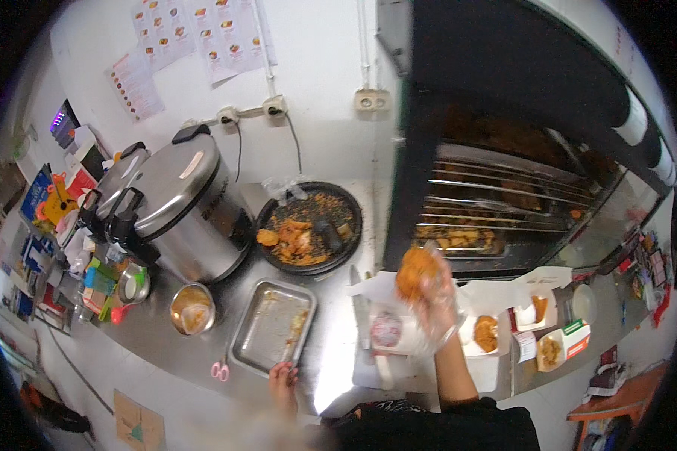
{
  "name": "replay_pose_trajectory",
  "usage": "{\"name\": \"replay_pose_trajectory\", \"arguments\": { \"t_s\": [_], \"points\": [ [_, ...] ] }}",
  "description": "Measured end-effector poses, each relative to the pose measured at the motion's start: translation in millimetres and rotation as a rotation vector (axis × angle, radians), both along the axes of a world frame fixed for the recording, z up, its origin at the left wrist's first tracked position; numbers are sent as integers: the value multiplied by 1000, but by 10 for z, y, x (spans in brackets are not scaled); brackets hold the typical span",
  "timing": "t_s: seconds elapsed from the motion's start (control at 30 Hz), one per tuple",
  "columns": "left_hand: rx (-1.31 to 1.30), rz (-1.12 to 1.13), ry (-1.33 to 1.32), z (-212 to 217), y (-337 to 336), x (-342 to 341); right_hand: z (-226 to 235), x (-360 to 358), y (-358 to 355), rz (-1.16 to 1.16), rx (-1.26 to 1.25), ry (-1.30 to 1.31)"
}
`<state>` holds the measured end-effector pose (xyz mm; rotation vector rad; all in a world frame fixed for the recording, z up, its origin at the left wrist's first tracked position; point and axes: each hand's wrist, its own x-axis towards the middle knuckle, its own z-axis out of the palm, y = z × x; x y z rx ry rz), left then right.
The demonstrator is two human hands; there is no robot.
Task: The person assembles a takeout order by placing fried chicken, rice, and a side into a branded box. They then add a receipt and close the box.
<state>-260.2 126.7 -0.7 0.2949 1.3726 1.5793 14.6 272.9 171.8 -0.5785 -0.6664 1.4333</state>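
- Left hand (282, 387): at the near right corner of the shallow steel tray (257, 340), fingers touching its rim; whether they pinch it or merely rest there, I cannot tell
- Right hand (438, 301): in a clear plastic glove, clamped on a piece of fried chicken (416, 274), fingers curled round its right side
- The chicken is raised above the far edge of the open paper boxes, in front of the dark cabinet at right
- In the way: the gloved hand and bare forearm hide part of the open boxes below them
- Near left, pink-handled scissors (220, 370) lie beside the tray on the steel counter (335, 349)
- Just left of the forearm, a pinkish-white wrapped bundle (386, 331) sits in an open white box
- Right of the forearm, a second piece of fried chicken (486, 333) lies in another box; farther right is an orange, green and white carton (577, 340) with food in it
- Left of the tray, a steel bowl (177, 307) holds orange-brown contents
- Beyond the tray, a round black pan (356, 234) holds crumbs and fried bits
- Far left, two large steel pressure cookers (192, 218) with black handles
- Far right, the food display cabinet (504, 56) with wire racks and food inside
- On the far wall, menu sheets (229, 41) above sockets (371, 100)
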Motion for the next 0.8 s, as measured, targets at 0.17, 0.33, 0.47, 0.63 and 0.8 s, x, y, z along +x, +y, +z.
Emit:
{"name": "replay_pose_trajectory", "arguments": {
  "t_s": [0.17,0.33,0.47,0.63,0.8],
  "points": [
    [61,-89,126,183,219,-586,-573,-1237,220,277,-291,-124],
    [55,-30,309,253,223,-1218,-1482,-1898,2434,-178,188,-773],
    [98,103,260,124,-4,-1729,-1827,-2093,3706,-201,44,-1347],
    [3,377,304,249,-189,-1830,-1079,-2225,3344,-61,-141,-2025],
    [35,297,202,-148,-132,-2034,-1283,-1974,2701,241,-79,-2091]
  ]
}}
